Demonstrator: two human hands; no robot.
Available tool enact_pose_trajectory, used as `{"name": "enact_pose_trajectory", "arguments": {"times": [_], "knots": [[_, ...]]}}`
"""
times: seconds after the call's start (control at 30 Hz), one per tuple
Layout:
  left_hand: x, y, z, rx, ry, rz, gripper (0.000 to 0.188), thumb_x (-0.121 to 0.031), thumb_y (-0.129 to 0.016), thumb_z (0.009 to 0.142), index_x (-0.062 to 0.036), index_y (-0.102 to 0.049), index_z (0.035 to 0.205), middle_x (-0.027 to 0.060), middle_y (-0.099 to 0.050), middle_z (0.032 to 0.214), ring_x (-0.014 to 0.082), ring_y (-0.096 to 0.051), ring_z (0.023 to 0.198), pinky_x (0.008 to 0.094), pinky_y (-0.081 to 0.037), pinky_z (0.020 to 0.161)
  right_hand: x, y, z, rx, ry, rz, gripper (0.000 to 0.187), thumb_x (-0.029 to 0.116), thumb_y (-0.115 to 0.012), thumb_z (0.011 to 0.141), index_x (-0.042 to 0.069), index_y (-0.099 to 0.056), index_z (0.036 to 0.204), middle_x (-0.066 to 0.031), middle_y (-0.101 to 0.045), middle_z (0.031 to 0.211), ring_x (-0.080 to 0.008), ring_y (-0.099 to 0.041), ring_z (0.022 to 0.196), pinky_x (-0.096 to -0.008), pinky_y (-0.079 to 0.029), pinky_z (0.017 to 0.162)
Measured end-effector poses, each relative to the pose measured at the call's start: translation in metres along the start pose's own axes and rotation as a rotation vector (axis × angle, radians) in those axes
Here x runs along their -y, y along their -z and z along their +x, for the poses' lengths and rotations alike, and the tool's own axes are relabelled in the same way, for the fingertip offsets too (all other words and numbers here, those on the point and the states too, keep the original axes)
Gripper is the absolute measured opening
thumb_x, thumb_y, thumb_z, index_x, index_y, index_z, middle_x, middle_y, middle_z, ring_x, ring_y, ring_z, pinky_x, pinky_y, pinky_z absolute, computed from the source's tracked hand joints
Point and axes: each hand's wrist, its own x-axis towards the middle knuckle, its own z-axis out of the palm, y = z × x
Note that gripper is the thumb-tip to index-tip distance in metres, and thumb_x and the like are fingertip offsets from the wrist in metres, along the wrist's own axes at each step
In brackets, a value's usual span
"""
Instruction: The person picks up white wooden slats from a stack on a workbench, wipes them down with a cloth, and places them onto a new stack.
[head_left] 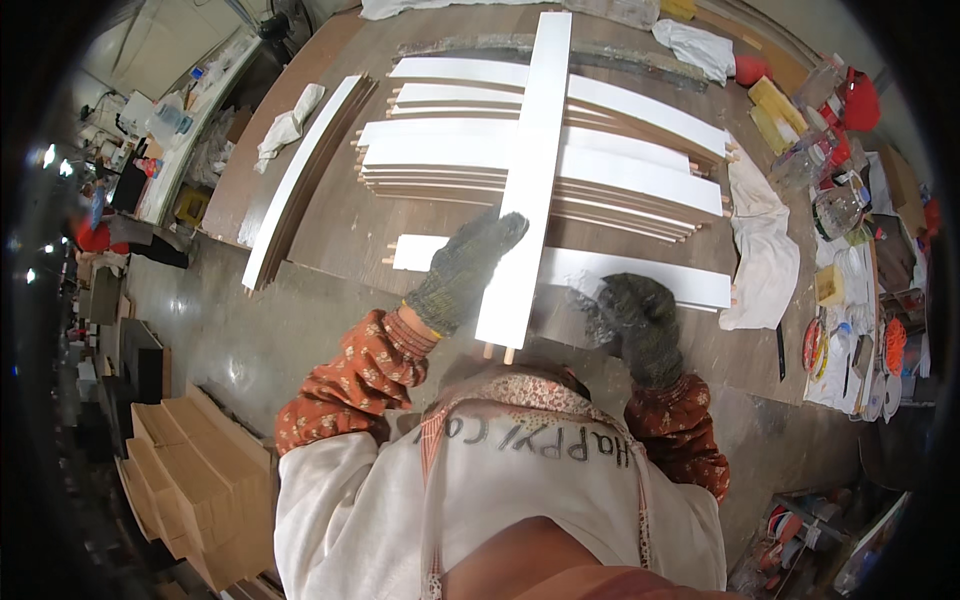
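A long white board (533,170) with wooden dowels at its near end lies lengthwise over stacks of other white boards. My left hand (462,275), in a dark knitted glove, is closed on its left edge, with the fingertips on the white face. My right hand (645,330), gloved alike, is to the right of the board's near end, closed round a crumpled greyish wad (590,305) that looks like a rag; blur hides its detail. A crosswise white board (630,275) lies under the long one, close beyond my right hand.
Stacked white boards (430,145) lie across the brown worktable (330,215). Another stack (305,180) stands along its left side, by a white cloth (290,125). A larger cloth (762,240) lies at right, near bottles (840,210). Cardboard (200,470) is piled at lower left.
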Motion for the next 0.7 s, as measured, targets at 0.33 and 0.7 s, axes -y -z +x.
{"name": "enact_pose_trajectory", "arguments": {"times": [0.33,0.7], "knots": [[0.012,-0.006,0.024,0.159,0.335,-0.021,0.047,-0.042,-0.066,0.075,0.0027,-0.062,0.089,0.0125,-0.062,0.078,0.0178,-0.057,0.068,0.0333,-0.050,0.064,-0.017,-0.014,0.008,0.067,0.384,-0.397,0.020,0.014,-0.059,0.085,-0.002,-0.059,0.098,-0.0049,-0.060,0.080,-0.0095,-0.055,0.072,-0.0231,-0.047,0.061],[0.065,0.015,-0.062,-0.097,0.118,0.416,0.056,-0.038,-0.071,0.068,0.0006,-0.052,0.105,0.0141,-0.061,0.079,0.0243,-0.060,0.066,0.0365,-0.049,0.061,0.014,-0.056,0.039,0.512,0.191,-0.060,0.035,0.021,-0.059,0.085,0.002,-0.055,0.114,-0.0107,-0.060,0.102,-0.0184,-0.059,0.088,-0.0280,-0.051,0.072]]}}
